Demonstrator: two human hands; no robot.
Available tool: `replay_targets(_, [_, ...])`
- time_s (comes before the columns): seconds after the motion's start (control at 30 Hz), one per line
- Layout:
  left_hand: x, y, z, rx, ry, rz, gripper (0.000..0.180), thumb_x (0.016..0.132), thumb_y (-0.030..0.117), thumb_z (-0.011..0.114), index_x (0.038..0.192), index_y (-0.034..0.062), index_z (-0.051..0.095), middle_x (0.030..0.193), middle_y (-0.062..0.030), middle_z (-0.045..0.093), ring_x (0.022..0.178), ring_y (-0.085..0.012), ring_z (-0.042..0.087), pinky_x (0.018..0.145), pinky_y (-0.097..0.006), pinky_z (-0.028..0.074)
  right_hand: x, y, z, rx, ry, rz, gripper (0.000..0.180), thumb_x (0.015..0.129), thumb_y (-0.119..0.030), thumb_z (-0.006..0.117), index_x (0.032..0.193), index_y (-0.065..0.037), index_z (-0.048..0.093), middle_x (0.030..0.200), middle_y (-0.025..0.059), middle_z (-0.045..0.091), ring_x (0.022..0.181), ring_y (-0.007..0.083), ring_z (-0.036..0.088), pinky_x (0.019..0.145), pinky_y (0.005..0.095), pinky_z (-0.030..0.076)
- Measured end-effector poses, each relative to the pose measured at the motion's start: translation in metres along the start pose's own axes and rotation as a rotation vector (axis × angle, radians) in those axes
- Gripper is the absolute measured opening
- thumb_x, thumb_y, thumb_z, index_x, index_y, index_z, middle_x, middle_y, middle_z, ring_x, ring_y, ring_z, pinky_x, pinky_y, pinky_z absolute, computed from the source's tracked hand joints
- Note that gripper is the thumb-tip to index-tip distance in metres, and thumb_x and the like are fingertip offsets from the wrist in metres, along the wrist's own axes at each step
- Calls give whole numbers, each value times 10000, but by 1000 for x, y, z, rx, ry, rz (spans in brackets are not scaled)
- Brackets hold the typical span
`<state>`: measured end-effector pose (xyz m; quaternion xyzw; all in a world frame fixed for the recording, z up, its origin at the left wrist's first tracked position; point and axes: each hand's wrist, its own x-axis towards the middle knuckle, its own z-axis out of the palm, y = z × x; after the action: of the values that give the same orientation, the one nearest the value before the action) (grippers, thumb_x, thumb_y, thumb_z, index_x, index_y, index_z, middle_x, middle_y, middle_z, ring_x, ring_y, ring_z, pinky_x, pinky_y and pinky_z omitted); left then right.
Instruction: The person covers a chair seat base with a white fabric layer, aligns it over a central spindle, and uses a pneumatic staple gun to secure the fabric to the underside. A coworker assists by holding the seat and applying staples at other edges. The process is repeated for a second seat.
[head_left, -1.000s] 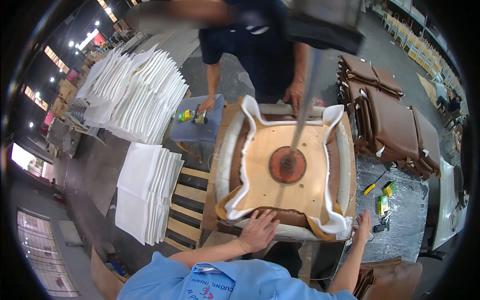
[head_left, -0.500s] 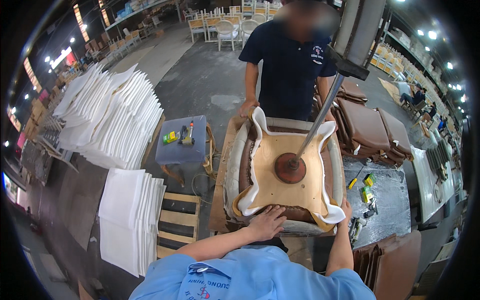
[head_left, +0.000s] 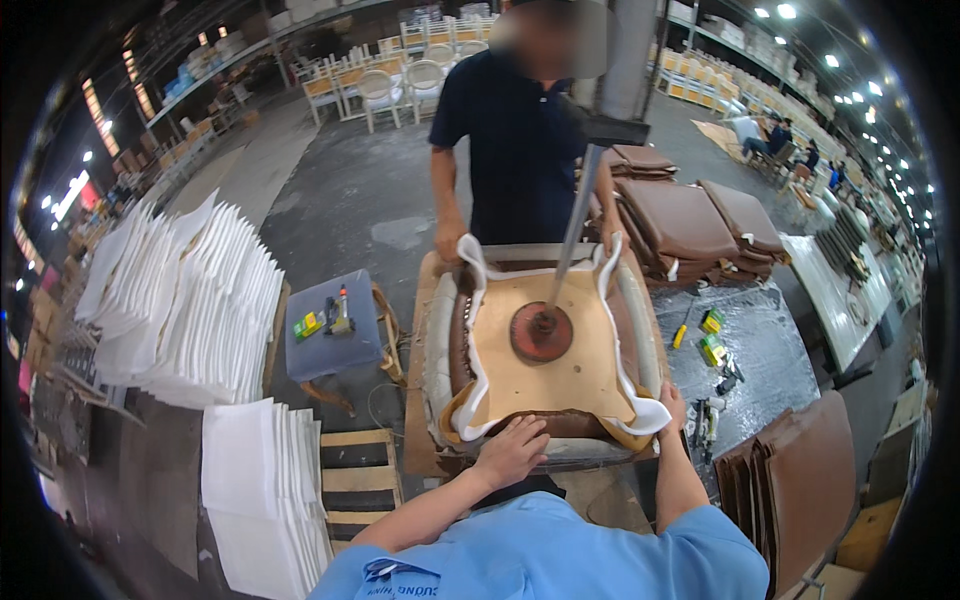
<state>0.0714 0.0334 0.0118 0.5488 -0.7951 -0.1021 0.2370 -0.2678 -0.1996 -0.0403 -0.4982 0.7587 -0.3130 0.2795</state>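
Note:
A plywood seat panel (head_left: pixel 590 385) lies with white foam (head_left: pixel 650 412) curling up around its edges and corners. Under it is brown leather (head_left: pixel 575 425), inside a grey padded frame (head_left: pixel 440 340). A red round press foot (head_left: pixel 542 332) on a metal rod bears down on the panel's middle. My left hand (head_left: pixel 512 450) is open, its fingers lying flat on the leather at the near edge. My right hand (head_left: pixel 672 408) rests at the near right corner beside the foam, fingers stretched along the frame's outer side. Opposite, a person in a dark shirt has hands at the far corners.
At left stand stacks of white foam sheets (head_left: pixel 180 300), a slatted pallet (head_left: pixel 360 475) and a stool (head_left: pixel 340 350) with tools. On the right are brown seat covers (head_left: pixel 680 220), a plastic-covered table (head_left: pixel 770 340) with tools, and leather pieces (head_left: pixel 810 480). The press column (head_left: pixel 625 70) rises overhead.
The whole view has shifted, so the seat and press appear farther left. My hands stay at the near edge and near right corner; the other person's hands remain at the far corners.

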Motion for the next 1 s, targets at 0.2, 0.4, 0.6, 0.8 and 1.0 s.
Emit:
replay_targets(0.2, [-5,22,8,-20,245,-1,383,916,164,811,1291,120,747,1199,-93,681,1147,-312,678,1007,-459,542,12,-3,-2,-121,18,82,546,1041,-531,616,1351,-113,784,1297,179,793,1256,383,725,1097,495,513])
replay_targets(0.4, [1,31,11,-7,318,13,405,884,139,826,1287,156,787,1159,-94,682,1092,-323,678,947,-467,539,13,-6,-8,-157,-40,80,487,1039,-540,627,1348,-198,783,1406,129,724,1350,354,653,1133,569,461])
replay_targets(0.6, [15,44,13,-62,301,-94,339,822,129,836,1160,144,815,1129,-138,701,1040,-389,688,919,-524,555,17,-5,-30,-50,-188,22,429,1039,-424,671,1191,-46,807,1160,190,805,1090,415,761,978,550,560])
replay_targets(0.8, [64,95,30,-380,116,-301,270,919,79,786,1179,8,796,1016,-145,753,917,-325,731,863,-444,579,41,51,-133,148,-177,43,419,1004,-377,778,1294,-75,791,1218,144,804,1161,271,756,1021,409,570])
replay_targets(1.0, [134,145,76,-798,-23,-435,261,983,67,731,1217,-38,777,1276,-206,751,1186,-333,720,1064,-412,553,120,157,-326,68,457,267,236,961,-273,770,1033,-58,834,1001,152,822,975,283,790,874,437,602])
